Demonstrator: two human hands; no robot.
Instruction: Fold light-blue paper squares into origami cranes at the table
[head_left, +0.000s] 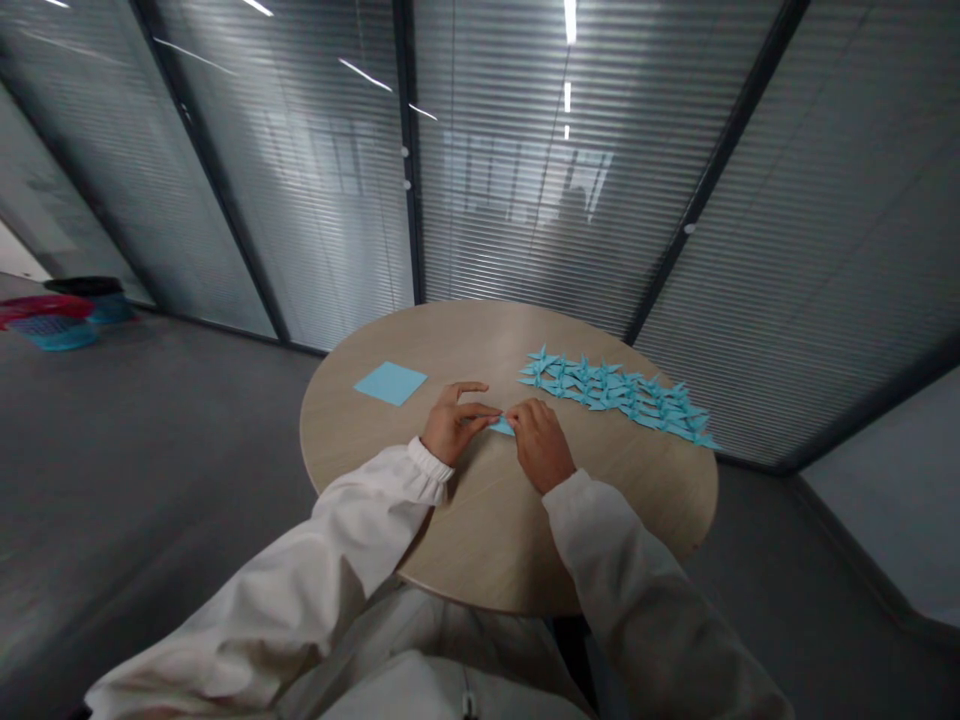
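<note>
Both my hands rest on a round wooden table (487,540) and pinch a small folded piece of light blue paper (502,426) between them. My left hand (452,424) presses it from the left, its fingers pointing right and closed on the paper. My right hand (541,443) grips the paper's right end with curled fingers. Most of the paper is hidden under my fingers. A flat square of blue paper (390,383) lies to the left of my hands. Several folded blue paper cranes (615,396) lie in rows to the right.
Glass walls with closed blinds (525,180) stand behind the table. Stacked coloured basins (56,318) sit on the grey floor at far left. My white sleeves and lap fill the bottom of the view.
</note>
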